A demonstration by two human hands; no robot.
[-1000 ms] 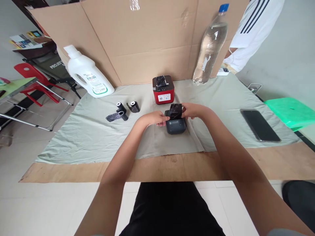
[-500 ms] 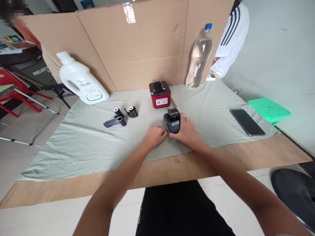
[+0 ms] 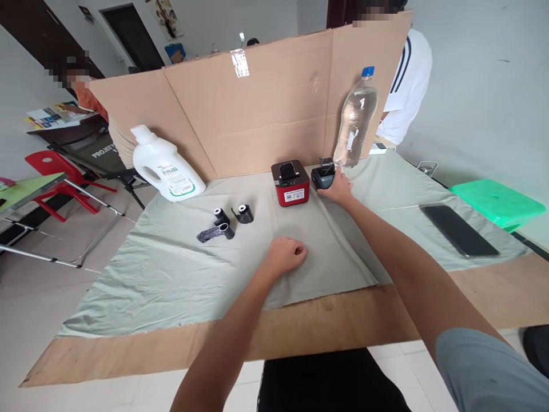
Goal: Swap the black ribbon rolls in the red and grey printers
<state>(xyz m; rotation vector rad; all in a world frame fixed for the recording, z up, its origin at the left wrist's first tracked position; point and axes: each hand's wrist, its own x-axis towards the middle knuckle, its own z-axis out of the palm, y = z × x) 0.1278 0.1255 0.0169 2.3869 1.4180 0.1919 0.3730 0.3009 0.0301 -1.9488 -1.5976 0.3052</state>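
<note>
My right hand is wrapped round a small black portable printer, beside the red box-shaped printer. Black film sticks up from the top of each printer. On the cloth, closer to me, rests my left hand, curled into a loose fist with nothing visible inside. To its left are several black film rolls, one with a crinkled strip pulled out flat.
A white jug and a water bottle lean by a cardboard screen. A phone lies at right on the grey-green cloth. A green stool stands beyond the table edge. People are behind the screen.
My right hand has carried the black printer away from me and rightward, to beside the red printer. My left hand stays curled near the front. The view has tilted up.
</note>
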